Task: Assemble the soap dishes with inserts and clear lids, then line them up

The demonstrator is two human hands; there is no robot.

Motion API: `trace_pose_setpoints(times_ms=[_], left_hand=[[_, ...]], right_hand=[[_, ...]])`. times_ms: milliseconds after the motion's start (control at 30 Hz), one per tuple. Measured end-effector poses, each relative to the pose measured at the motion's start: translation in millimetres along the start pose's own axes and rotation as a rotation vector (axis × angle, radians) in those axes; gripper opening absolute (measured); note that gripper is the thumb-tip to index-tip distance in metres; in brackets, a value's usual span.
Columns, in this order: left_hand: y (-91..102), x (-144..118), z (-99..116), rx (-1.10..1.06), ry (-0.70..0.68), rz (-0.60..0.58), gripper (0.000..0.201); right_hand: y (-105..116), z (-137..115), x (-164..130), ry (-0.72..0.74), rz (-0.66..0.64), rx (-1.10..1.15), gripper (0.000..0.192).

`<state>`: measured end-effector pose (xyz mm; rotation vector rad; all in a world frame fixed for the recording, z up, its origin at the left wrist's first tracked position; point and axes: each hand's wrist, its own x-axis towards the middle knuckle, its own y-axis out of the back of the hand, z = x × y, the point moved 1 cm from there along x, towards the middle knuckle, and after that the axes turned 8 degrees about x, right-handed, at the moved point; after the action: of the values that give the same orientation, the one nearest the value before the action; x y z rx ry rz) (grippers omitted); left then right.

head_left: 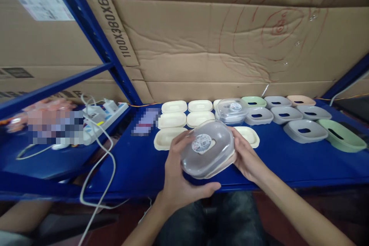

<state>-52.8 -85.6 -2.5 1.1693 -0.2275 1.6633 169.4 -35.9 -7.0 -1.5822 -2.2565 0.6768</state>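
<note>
I hold one lidded dish (211,158) above the surface (273,166): left fingers (176,144) curled round it, thumb apart, right fingers (241,147) gripping its edge. Beyond it, seven visible cream trays (172,120); rightward, eight coloured trays (305,138).

A rounded box (211,161), its translucent lid (223,136) round-labelled (201,143), is held tilted.

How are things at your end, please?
Left hand, right hand: holding box between them. Cream trays just behind. Cable at left, clear of both hands.
</note>
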Motion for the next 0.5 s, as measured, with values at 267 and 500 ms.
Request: trace_pose_setpoints(times_ms=[267,500], left_hand=[[-53.8,10,11,-0.24,0.018,-0.021,0.078],[-44.5,12,7,-0.18,-0.035,-0.304,0.081]], right_hand=[[53,-8,-55,0.102,0.251,-0.013,0.065],[141,-85,-75,0.604,0.884,-0.15,0.047]])
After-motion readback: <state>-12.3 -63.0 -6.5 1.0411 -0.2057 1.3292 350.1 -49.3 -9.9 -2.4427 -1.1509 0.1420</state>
